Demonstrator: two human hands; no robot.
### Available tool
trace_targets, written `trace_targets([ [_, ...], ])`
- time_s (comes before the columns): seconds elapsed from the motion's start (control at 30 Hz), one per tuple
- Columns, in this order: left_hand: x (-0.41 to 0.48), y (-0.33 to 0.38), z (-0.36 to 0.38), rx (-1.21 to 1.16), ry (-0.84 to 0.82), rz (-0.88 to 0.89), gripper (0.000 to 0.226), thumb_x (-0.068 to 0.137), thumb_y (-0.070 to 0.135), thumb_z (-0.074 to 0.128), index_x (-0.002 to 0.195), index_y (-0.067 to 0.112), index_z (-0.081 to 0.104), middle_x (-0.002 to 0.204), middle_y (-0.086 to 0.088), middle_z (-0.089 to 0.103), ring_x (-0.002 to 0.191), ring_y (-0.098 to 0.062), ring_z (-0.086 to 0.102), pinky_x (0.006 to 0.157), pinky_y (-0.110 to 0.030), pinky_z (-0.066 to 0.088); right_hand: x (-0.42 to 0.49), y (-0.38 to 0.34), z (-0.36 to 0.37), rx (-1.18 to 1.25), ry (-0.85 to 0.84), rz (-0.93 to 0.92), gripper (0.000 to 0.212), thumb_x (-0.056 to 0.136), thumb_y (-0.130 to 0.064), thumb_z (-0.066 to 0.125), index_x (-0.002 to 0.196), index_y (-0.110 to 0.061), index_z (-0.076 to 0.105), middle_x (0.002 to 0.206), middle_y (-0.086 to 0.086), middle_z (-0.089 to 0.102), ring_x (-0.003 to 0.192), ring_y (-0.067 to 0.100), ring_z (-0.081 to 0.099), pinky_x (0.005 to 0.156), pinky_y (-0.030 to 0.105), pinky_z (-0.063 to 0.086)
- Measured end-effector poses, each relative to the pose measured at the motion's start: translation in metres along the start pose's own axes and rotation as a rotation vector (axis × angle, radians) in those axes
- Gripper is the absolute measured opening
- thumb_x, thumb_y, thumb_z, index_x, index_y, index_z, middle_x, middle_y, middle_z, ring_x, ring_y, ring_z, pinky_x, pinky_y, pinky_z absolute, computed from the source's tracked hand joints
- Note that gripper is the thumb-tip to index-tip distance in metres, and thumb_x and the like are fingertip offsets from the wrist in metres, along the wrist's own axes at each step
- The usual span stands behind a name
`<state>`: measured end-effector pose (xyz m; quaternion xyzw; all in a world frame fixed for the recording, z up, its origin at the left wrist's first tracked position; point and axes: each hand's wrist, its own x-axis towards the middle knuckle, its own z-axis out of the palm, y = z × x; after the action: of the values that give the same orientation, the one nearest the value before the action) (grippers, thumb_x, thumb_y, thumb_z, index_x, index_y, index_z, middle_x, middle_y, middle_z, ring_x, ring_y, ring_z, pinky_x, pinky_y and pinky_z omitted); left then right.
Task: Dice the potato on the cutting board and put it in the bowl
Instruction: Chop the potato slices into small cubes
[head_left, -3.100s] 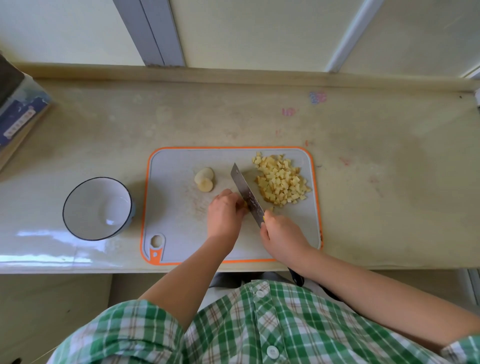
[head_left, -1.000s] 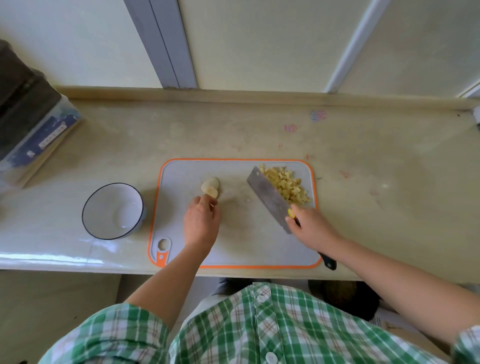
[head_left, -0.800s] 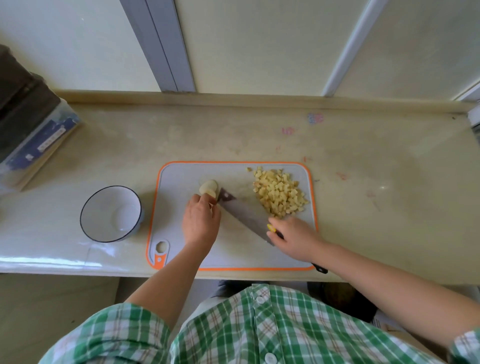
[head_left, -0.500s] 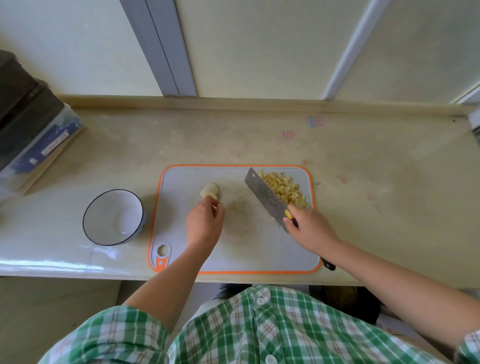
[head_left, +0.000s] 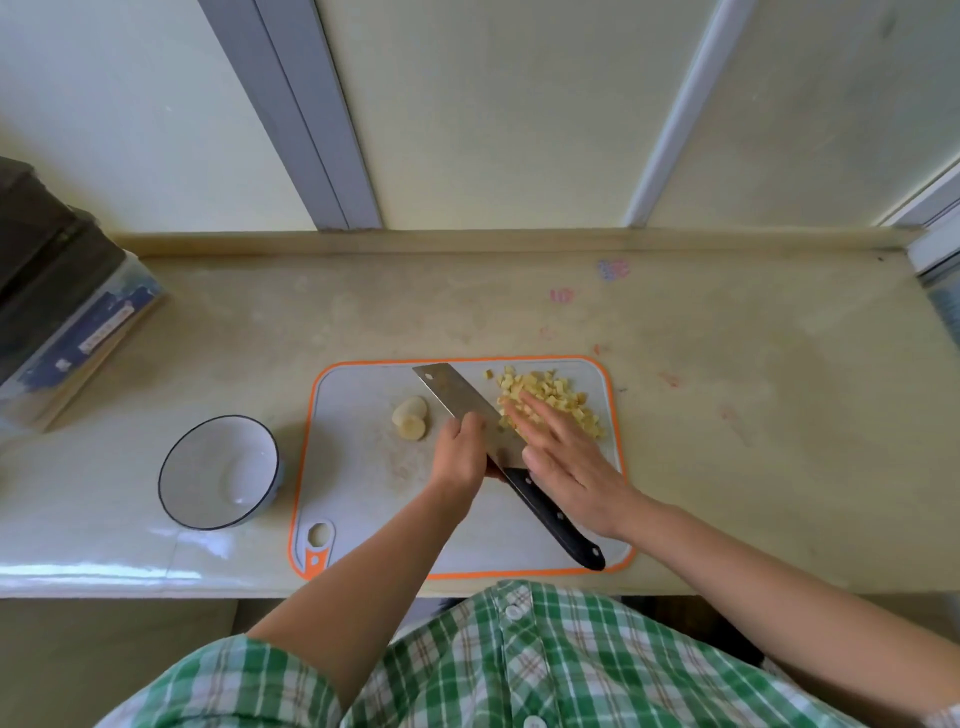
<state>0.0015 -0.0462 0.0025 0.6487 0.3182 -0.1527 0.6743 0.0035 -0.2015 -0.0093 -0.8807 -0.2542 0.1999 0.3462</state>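
A grey cutting board (head_left: 363, 493) with an orange rim lies on the counter. A pile of diced potato (head_left: 563, 397) sits at its far right. An uncut potato end piece (head_left: 410, 419) lies left of centre. The knife (head_left: 457, 400) slants across the board, its blade pointing far left and its black handle (head_left: 558, 517) near right. My left hand (head_left: 460, 457) grips the knife where blade meets handle. My right hand (head_left: 571, 462) reaches over the handle with straight fingers, its blurred fingertips on the dice beside the blade. The white bowl (head_left: 167, 491) stands empty left of the board.
A dark box and a blue-labelled package (head_left: 62, 322) sit at the counter's far left. The wall and window frame run along the back edge (head_left: 467, 240). The counter's front edge is just below the board.
The knife has passed from my right hand to my left. My left hand left the potato end piece. My right hand let go of the handle and moved onto the diced pile.
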Motion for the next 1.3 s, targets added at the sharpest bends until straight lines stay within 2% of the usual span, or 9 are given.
trace_targets([
  [0.1,0.003,0.001,-0.001,0.002,0.001,-0.024,0.022,0.093,0.015,0.032,0.083,0.006,0.049,0.076,-0.011,0.051,0.067,-0.022,0.051,0.055,-0.030,0.047,0.011,0.004,0.008,0.007,-0.094,0.066,0.074,0.081,-0.074,-0.001,0.148,-0.044,0.009,0.154,-0.022,-0.020,0.137,-0.006,-0.026,0.110,0.018,-0.017],
  [0.2,0.004,0.001,-0.002,0.057,0.026,-0.035,0.020,0.092,0.019,0.034,0.079,0.011,0.047,0.082,-0.009,0.047,0.075,-0.023,0.048,0.064,-0.033,0.045,0.018,0.012,0.005,0.069,-0.004,0.203,0.088,0.070,-0.087,-0.006,0.146,-0.047,0.013,0.156,-0.016,-0.021,0.138,-0.001,-0.025,0.118,0.034,-0.009],
  [0.57,0.005,0.011,0.002,0.024,0.027,-0.040,0.021,0.094,0.016,0.031,0.082,0.010,0.047,0.079,-0.008,0.050,0.068,-0.020,0.052,0.054,-0.028,0.046,0.003,0.015,-0.001,0.047,-0.113,0.104,0.062,0.085,-0.070,0.004,0.144,-0.054,0.009,0.152,-0.024,-0.025,0.138,-0.003,-0.027,0.112,0.024,-0.015],
  [0.7,0.005,0.012,0.005,0.057,0.039,-0.029,0.019,0.094,0.015,0.032,0.078,0.011,0.041,0.080,-0.009,0.039,0.067,-0.021,0.044,0.053,-0.030,0.043,0.005,0.020,-0.007,-0.003,-0.115,0.274,0.054,0.089,-0.067,0.004,0.141,-0.053,0.004,0.151,-0.020,-0.027,0.139,0.003,-0.027,0.118,0.040,-0.008],
  [0.83,0.004,0.013,0.007,0.070,0.041,-0.017,0.021,0.095,0.013,0.030,0.080,0.009,0.043,0.078,-0.009,0.043,0.069,-0.022,0.048,0.054,-0.030,0.045,0.002,0.008,-0.011,0.021,-0.127,0.088,0.058,0.086,-0.068,0.002,0.143,-0.056,0.007,0.154,-0.022,-0.023,0.137,-0.003,-0.028,0.110,0.026,-0.016],
  [0.97,0.002,0.015,0.008,0.093,0.050,-0.021,0.019,0.095,0.013,0.031,0.079,0.010,0.041,0.078,-0.009,0.037,0.061,-0.022,0.047,0.052,-0.032,0.046,0.002,0.009,-0.012,-0.019,-0.107,0.279,0.071,0.085,-0.072,0.003,0.148,-0.038,0.008,0.158,-0.010,-0.005,0.145,0.012,-0.009,0.118,0.038,0.000],
  [1.07,0.005,0.014,0.008,0.136,0.073,-0.024,0.019,0.094,0.015,0.031,0.084,0.007,0.045,0.078,-0.014,0.043,0.056,-0.027,0.054,0.063,-0.049,0.054,-0.001,0.002,-0.021,-0.103,-0.040,0.262,0.084,0.078,-0.082,0.016,0.149,-0.038,0.013,0.131,-0.004,0.032,0.120,0.018,0.037,0.104,0.036,0.032],
  [1.17,0.007,0.014,0.015,0.182,0.080,-0.025,0.025,0.093,0.014,0.029,0.087,0.003,0.050,0.074,-0.020,0.057,0.053,-0.032,0.061,0.069,-0.051,0.056,-0.009,-0.017,-0.022,-0.028,-0.202,0.205,0.085,0.081,-0.053,0.061,0.147,-0.039,0.010,0.094,-0.009,0.052,0.075,0.009,0.052,0.067,0.028,0.045],
  [1.3,0.001,0.018,0.029,0.147,0.003,0.037,0.037,0.098,0.026,0.029,0.100,-0.001,0.054,0.076,-0.020,0.064,0.050,-0.026,0.060,0.049,-0.033,0.050,-0.016,-0.014,-0.015,0.162,-0.021,0.238,0.037,0.090,-0.010,0.051,0.124,-0.022,0.045,0.080,0.002,0.056,0.062,0.018,0.052,0.055,0.028,0.039],
])
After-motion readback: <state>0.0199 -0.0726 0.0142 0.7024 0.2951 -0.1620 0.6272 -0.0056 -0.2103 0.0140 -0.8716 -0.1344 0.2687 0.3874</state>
